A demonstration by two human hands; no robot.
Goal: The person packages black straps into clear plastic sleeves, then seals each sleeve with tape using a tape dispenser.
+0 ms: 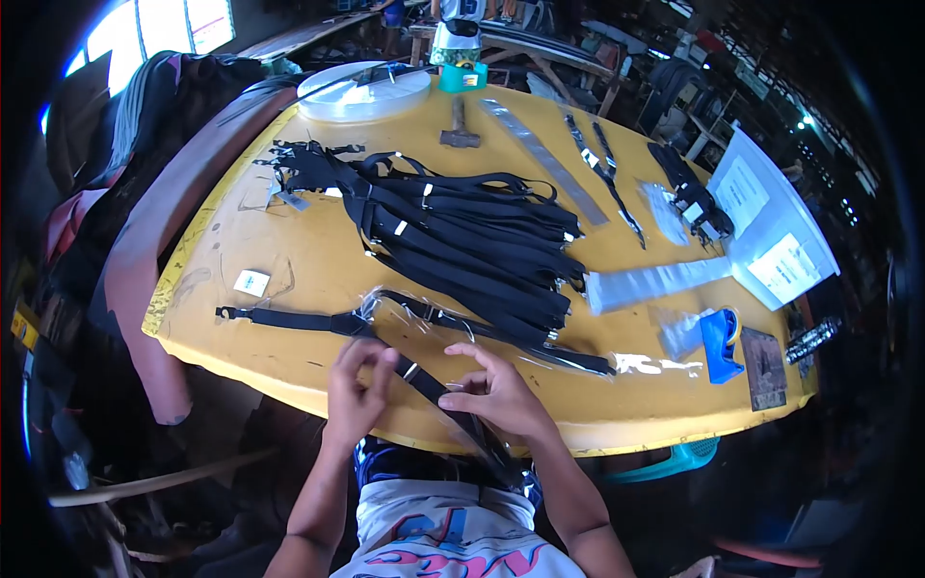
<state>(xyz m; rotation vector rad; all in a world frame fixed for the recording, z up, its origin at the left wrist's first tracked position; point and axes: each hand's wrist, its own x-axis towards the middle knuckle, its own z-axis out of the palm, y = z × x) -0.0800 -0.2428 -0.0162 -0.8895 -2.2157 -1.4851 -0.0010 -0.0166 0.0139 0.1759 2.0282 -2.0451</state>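
A black strap point(424, 382) runs diagonally from the table toward my lap, with a small light-coloured piece across it. My left hand point(362, 380) is at the strap's upper left side, thumb and fingers curled together; what they pinch, if anything, is too small to tell. On the right side of the strap, my right hand point(489, 387) has its thumb near the strap and its fingers apart. Another strap end with a dark clip point(231, 313) lies to the left. Beyond my hands is a large bundle of black straps point(453, 226) with white tags.
On the yellow table point(217, 231) are a hammer point(460, 130), a metal ruler point(544, 159), a round white container point(361, 94), a blue tape dispenser point(721, 347) and a clear plastic bin point(771, 222). Another person point(461, 19) is beyond the far edge.
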